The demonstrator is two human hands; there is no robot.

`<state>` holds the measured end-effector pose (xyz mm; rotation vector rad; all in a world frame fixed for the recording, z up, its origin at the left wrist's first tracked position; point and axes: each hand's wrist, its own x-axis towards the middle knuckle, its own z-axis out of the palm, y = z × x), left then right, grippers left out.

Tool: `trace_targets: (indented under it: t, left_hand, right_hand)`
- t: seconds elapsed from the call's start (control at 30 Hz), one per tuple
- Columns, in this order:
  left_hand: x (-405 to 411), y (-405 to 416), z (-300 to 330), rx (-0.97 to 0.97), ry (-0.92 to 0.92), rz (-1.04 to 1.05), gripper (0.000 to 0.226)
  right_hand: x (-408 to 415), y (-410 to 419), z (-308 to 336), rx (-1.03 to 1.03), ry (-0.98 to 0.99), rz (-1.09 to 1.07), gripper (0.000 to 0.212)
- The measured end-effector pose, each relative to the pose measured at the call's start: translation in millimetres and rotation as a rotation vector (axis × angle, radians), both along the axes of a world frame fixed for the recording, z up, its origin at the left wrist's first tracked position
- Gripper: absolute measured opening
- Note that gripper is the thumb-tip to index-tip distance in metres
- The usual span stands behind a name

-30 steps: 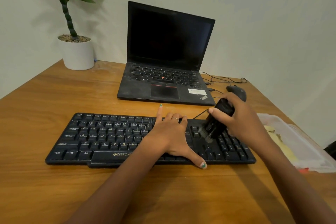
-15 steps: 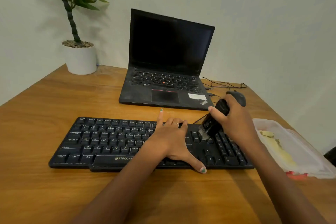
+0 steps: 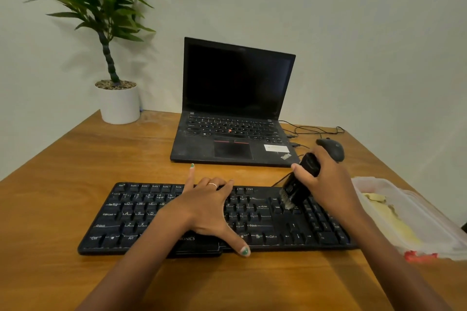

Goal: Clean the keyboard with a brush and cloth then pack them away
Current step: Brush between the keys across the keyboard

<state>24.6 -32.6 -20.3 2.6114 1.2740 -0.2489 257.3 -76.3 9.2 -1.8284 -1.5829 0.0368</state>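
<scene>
At the far left corner of the wooden table [image 3: 75,164] stands a white pot [image 3: 118,105] with a green plant [image 3: 101,7] and pebbles on top, against the wall. Nearer the front edge lies the black keyboard [image 3: 131,219], long side parallel to that edge, its left end toward the table's left side.

The left hand [image 3: 204,209] rests palm down on the middle of the keyboard. Its fingers are straight and spread: the forefinger reaches past the keyboard's far edge onto the bare wood, the others lie across the top key rows, and the thumb stretches over the near edge at the lower row. It grips nothing; it only presses flat on the keys. A thin ring sits on one finger.

Behind the keyboard, toward the far edge, an open black laptop [image 3: 235,113] shows a dark screen. Thin cables [image 3: 313,130] trail from its right side along the far edge.

Over the right part of the keyboard, the right hand [image 3: 326,182] is curled round a black brush [image 3: 299,182]. The thumb lies along the brush's left side and the fingers wrap its back; the body slants down and left out of the fist, so the bristles stick out below the fingers and touch the keys left of the number pad. A black mouse [image 3: 333,148] sits just behind this hand.

Along the right edge lies a clear plastic container [image 3: 434,232] with a yellow cloth [image 3: 394,222] inside, just beside the keyboard's right end.
</scene>
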Motion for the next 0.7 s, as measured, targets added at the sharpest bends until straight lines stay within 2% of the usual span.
trace_targets:
  t: [0.17, 0.27, 0.6, 0.7]
  left_hand:
    - [-1, 1, -5, 0.027, -0.03, -0.026, 0.134]
    - [-1, 1, -6, 0.038, -0.052, -0.036, 0.134]
    - [3, -2, -7, 0.049, -0.054, -0.043, 0.134]
    - [3, -3, -6, 0.043, -0.055, -0.037, 0.134]
  right_hand:
    - [2, -3, 5, -0.052, 0.097, 0.253, 0.019]
    - [-1, 0, 7, -0.071, 0.123, 0.33, 0.02]
    - [-29, 23, -13, 0.103, 0.104, 0.265, 0.022]
    - [-32, 30, -7, 0.069, 0.092, 0.228, 0.021]
